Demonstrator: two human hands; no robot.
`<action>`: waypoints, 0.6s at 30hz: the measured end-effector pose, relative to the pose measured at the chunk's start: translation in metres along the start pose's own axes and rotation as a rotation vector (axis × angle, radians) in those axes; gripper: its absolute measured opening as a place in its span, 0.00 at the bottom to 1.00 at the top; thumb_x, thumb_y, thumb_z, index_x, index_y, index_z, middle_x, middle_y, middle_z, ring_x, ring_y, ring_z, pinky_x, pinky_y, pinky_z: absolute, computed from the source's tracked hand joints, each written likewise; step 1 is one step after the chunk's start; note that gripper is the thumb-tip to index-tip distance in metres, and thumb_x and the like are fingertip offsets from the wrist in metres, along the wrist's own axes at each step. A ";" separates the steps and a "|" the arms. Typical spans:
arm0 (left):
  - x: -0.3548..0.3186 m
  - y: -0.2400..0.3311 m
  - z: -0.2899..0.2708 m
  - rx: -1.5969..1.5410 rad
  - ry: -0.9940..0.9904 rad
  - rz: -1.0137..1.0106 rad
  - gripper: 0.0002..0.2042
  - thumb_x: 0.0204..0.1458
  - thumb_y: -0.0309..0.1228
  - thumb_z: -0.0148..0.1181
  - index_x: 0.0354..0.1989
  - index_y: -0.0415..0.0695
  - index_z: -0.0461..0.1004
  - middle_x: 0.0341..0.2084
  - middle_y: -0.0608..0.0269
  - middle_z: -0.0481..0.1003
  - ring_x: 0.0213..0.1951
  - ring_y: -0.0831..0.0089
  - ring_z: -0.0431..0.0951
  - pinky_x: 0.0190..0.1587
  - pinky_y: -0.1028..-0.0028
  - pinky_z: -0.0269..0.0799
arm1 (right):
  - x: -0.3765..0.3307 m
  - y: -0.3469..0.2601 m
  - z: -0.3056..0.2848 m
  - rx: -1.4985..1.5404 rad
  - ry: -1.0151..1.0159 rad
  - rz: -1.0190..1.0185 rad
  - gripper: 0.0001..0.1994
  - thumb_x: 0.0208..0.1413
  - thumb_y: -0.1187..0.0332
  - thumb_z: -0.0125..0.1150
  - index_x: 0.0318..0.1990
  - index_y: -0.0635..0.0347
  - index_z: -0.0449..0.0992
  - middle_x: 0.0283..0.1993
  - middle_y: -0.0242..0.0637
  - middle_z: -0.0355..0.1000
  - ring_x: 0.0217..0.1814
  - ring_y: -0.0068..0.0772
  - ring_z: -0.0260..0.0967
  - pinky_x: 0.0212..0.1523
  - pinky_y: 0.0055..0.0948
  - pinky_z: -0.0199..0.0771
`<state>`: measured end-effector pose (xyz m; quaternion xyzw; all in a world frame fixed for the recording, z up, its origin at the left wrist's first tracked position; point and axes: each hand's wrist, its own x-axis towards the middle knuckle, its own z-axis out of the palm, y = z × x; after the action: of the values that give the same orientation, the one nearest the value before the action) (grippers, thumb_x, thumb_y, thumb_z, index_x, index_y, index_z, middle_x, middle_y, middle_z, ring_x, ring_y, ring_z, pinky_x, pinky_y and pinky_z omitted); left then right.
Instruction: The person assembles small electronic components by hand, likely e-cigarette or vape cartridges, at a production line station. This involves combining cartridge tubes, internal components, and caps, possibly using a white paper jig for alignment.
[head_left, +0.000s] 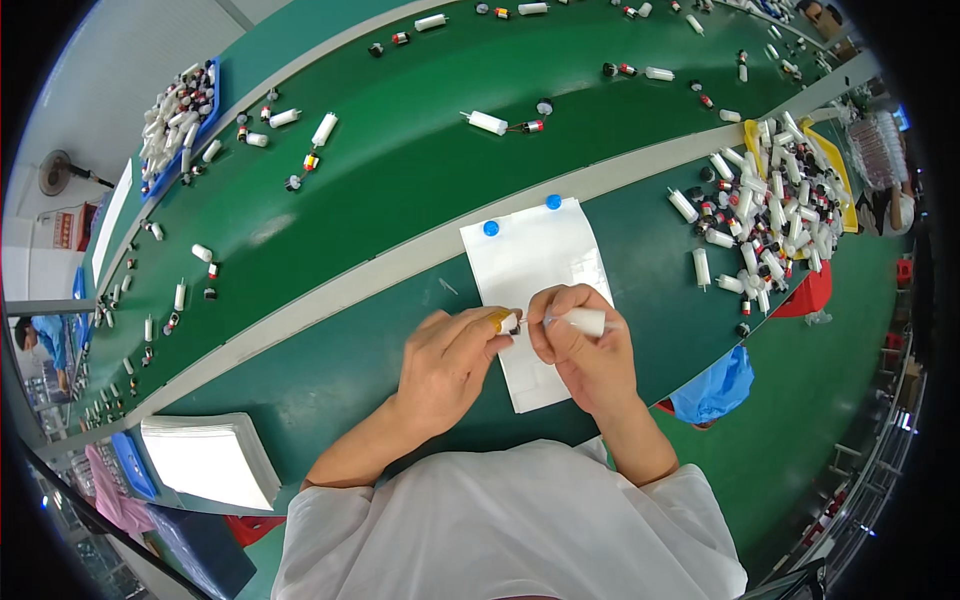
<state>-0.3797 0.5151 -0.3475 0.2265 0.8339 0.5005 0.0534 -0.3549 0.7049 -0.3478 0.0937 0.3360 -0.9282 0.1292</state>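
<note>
Over a white paper sheet (535, 260), both hands meet close together. Pinched in my left hand (445, 365) is a small part with yellow and white on it (505, 321) and a dark end; the fingers partly hide it. My right hand (590, 350) is closed around a white plastic cylinder (586, 321), its round end turned to the right. A thin piece seems to run between the two parts, too small to make out clearly. Two blue round pieces, one blue disc (491, 228) and another blue disc (553, 202), lie on the sheet's far edge.
To the right, white cylinders with red and black parts heap over a yellow tray (838, 165). A stack of white sheets (212, 460) lies at the left. Beyond a pale rail (400, 262), a green belt (400, 130) carries scattered similar parts. A blue tray (212, 95) stands far left, heaped full.
</note>
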 end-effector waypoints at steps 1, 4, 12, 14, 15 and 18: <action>0.004 -0.001 0.001 0.101 0.042 0.075 0.09 0.50 0.18 0.63 0.39 0.41 0.74 0.44 0.59 0.79 0.29 0.70 0.77 0.29 0.71 0.71 | -0.002 0.000 0.000 -0.219 -0.016 -0.066 0.07 0.62 0.77 0.58 0.46 0.64 0.71 0.48 0.46 0.73 0.38 0.26 0.68 0.37 0.23 0.69; 0.012 0.000 0.001 0.313 0.127 0.217 0.11 0.45 0.15 0.64 0.35 0.42 0.74 0.37 0.63 0.81 0.29 0.64 0.78 0.34 0.65 0.69 | -0.009 0.002 0.000 -0.423 -0.039 -0.153 0.09 0.60 0.80 0.59 0.47 0.64 0.70 0.50 0.46 0.72 0.42 0.30 0.72 0.45 0.28 0.74; 0.010 0.004 0.007 -0.336 -0.166 -0.512 0.13 0.52 0.18 0.64 0.45 0.35 0.71 0.38 0.62 0.80 0.34 0.73 0.78 0.43 0.72 0.74 | -0.014 -0.002 -0.017 -0.630 -0.090 -0.194 0.10 0.59 0.84 0.55 0.46 0.65 0.70 0.49 0.46 0.72 0.46 0.31 0.73 0.51 0.32 0.75; 0.009 -0.006 0.011 -0.689 -0.177 -0.571 0.15 0.54 0.21 0.64 0.49 0.35 0.71 0.39 0.61 0.80 0.35 0.75 0.78 0.43 0.73 0.75 | -0.012 -0.010 -0.024 -0.627 -0.128 -0.133 0.11 0.59 0.84 0.55 0.48 0.65 0.68 0.47 0.45 0.72 0.47 0.31 0.73 0.53 0.33 0.73; 0.009 -0.010 0.011 -1.042 -0.179 -0.623 0.18 0.56 0.24 0.64 0.53 0.34 0.71 0.39 0.60 0.80 0.36 0.77 0.78 0.42 0.74 0.75 | -0.011 -0.013 -0.025 -0.627 -0.118 -0.130 0.11 0.59 0.84 0.55 0.48 0.65 0.68 0.47 0.45 0.72 0.47 0.31 0.73 0.53 0.33 0.73; 0.011 -0.017 0.011 -1.200 -0.354 -0.824 0.21 0.57 0.26 0.63 0.59 0.34 0.70 0.40 0.57 0.79 0.35 0.75 0.78 0.41 0.75 0.75 | -0.009 -0.022 -0.027 -0.726 -0.160 -0.135 0.22 0.55 0.83 0.59 0.58 0.64 0.63 0.48 0.40 0.73 0.47 0.32 0.71 0.52 0.33 0.71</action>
<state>-0.3916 0.5223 -0.3661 -0.0949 0.4142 0.7649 0.4841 -0.3509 0.7401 -0.3530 -0.0534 0.6376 -0.7594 0.1182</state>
